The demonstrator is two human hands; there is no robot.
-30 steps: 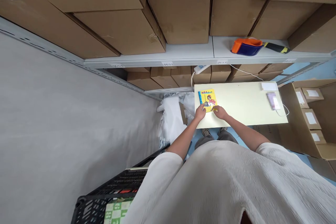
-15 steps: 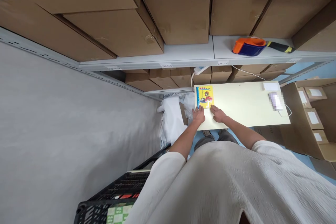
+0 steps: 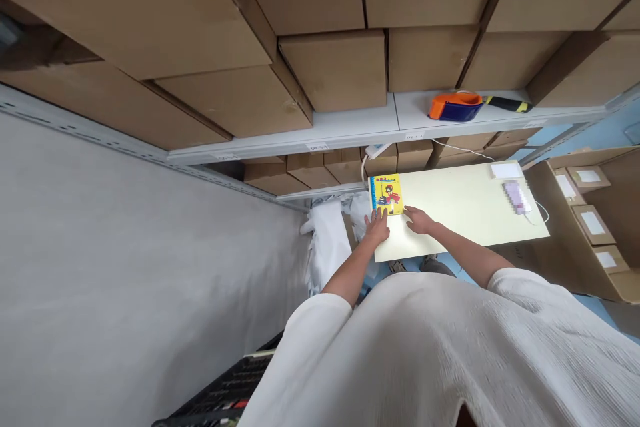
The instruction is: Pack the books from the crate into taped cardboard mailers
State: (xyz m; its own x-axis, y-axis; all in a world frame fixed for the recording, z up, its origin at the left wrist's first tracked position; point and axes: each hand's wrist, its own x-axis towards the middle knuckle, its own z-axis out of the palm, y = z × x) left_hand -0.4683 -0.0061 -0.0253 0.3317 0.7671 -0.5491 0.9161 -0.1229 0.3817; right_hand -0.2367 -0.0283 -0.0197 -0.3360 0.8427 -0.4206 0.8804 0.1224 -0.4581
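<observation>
On my feed the yellow book [image 3: 387, 195] lies flat on the pale board [image 3: 460, 207], near its left end. Left hand [image 3: 377, 227] is open, fingers spread, tips right at the book's bottom edge, no pinch that I can see. Right hand [image 3: 419, 220] is open too, fingers loosely spread, resting on the board just beside the book's lower right corner. Up on the shelf [image 3: 350, 133] sits an orange-and-blue tape dispenser [image 3: 455, 107].
</observation>
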